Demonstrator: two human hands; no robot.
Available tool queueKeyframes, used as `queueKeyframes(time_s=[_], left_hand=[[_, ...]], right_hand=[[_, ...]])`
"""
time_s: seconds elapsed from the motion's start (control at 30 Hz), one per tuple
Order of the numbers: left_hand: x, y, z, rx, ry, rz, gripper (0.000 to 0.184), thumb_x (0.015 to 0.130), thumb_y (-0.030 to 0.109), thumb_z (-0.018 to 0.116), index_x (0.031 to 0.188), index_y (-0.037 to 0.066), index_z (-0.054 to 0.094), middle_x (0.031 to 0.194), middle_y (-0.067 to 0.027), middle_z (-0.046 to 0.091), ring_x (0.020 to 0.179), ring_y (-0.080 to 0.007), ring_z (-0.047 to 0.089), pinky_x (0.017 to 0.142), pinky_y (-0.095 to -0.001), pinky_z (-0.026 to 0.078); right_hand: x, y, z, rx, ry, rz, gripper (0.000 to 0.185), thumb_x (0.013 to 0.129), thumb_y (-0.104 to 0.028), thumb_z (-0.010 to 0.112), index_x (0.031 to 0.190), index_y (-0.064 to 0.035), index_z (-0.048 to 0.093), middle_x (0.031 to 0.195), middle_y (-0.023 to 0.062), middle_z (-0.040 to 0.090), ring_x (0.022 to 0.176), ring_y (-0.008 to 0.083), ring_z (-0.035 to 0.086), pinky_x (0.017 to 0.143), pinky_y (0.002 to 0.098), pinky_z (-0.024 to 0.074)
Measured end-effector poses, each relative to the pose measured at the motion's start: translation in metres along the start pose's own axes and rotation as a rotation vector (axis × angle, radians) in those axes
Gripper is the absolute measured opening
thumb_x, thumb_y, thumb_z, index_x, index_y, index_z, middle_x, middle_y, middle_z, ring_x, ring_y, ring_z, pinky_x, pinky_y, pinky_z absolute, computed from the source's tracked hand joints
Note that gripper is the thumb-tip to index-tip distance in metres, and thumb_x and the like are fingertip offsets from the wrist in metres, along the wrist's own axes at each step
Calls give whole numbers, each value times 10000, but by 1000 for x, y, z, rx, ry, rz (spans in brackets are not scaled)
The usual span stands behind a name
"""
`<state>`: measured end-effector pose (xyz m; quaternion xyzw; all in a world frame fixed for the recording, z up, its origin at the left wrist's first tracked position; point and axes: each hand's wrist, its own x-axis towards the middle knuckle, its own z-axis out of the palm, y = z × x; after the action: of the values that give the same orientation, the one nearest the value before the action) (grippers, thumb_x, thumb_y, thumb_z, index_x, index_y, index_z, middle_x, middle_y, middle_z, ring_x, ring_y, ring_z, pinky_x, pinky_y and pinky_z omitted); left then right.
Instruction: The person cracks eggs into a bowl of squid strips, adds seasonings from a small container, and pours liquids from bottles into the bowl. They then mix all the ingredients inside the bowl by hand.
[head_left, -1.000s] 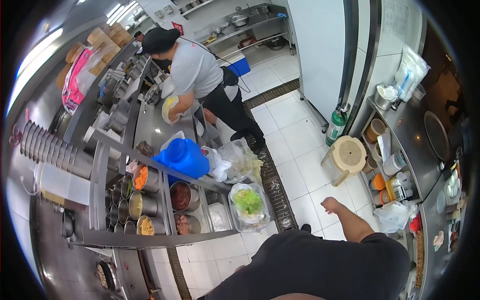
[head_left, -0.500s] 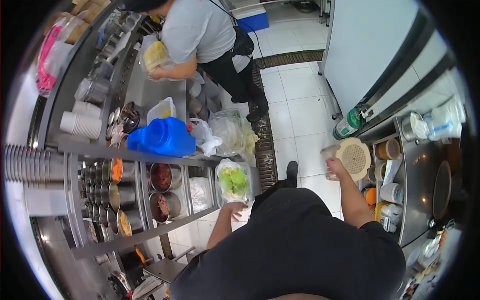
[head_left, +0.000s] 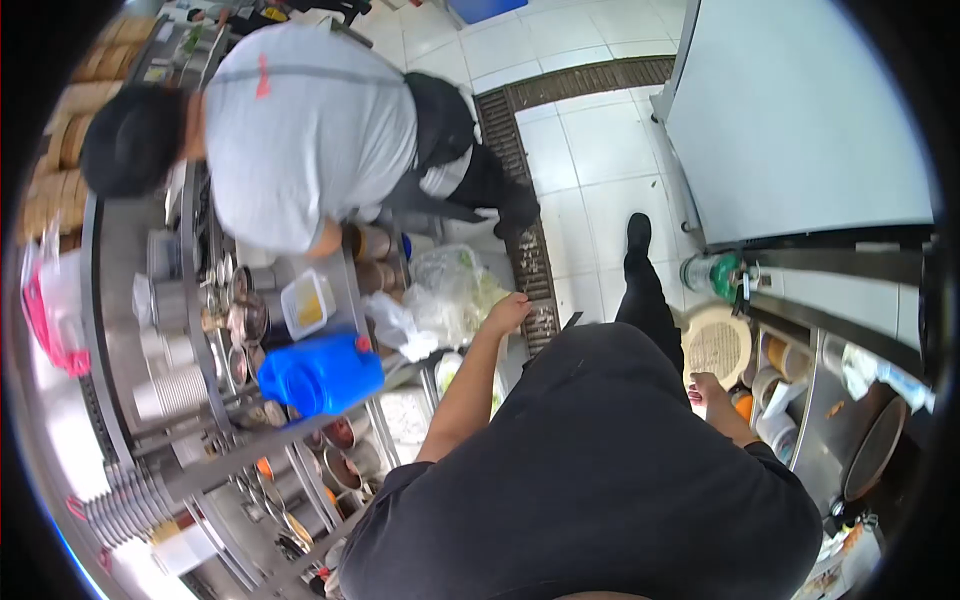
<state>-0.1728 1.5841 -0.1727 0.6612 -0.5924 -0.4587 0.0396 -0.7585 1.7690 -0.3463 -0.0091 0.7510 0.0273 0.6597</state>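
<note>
My left hand (head_left: 508,312) hangs in front of clear plastic bags (head_left: 450,290) holding pale greens; its fingers look loosely curled, and whether anything is in them is too small to tell. My right hand (head_left: 706,391) is low at my right side, by the beige plastic stool (head_left: 717,345), its fingers partly hidden and blurred. A blue plastic jug (head_left: 320,372) lies on the steel counter to the left, beside a clear tub with something yellow (head_left: 307,303).
A co-worker in a grey shirt (head_left: 305,130) bends over the left counter. On the right are a white fridge door (head_left: 800,130), a green cylinder (head_left: 712,272) and a steel shelf unit with a round tray (head_left: 874,448). A floor drain grate (head_left: 590,82) crosses the tiles.
I have moved forward, so the stool and cylinder are closer. My left hand has risen from beside the lettuce container to the plastic bags. The co-worker now leans farther over the counter.
</note>
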Motion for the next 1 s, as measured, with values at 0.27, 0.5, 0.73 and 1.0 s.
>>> queueKeyframes(time_s=[0.27,0.5,0.73,1.0], left_hand=[[102,-1,-40,-2,-110,-337,328,965,334,536,988,50,699,972,-146,705,935,-337,667,743,-474,514],[130,31,-31,-469,-65,-722,380,976,360,563,1237,94,637,1107,-84,670,962,-222,672,754,-401,576],[248,111,-63,-792,-76,-745,419,962,370,583,1214,42,647,1103,-142,673,976,-271,660,761,-430,550],[456,135,-171,-786,129,-727,532,931,410,583,1199,-47,641,1174,-239,662,1086,-368,640,870,-487,510]], right_hand=[[12,-399,-6,-363,-35,-485,278,948,-206,555,703,-73,556,534,92,500,382,247,469,344,432,378],[-87,-825,44,-442,4,-876,202,932,-240,568,948,-45,616,699,63,566,519,164,529,442,325,439],[-98,-1058,119,-955,150,-1213,243,949,-308,588,920,-69,628,704,66,586,677,162,601,518,347,499],[-37,-1159,57,-1742,-106,-980,271,903,-228,581,1039,-31,708,896,176,702,844,318,682,737,455,558]])
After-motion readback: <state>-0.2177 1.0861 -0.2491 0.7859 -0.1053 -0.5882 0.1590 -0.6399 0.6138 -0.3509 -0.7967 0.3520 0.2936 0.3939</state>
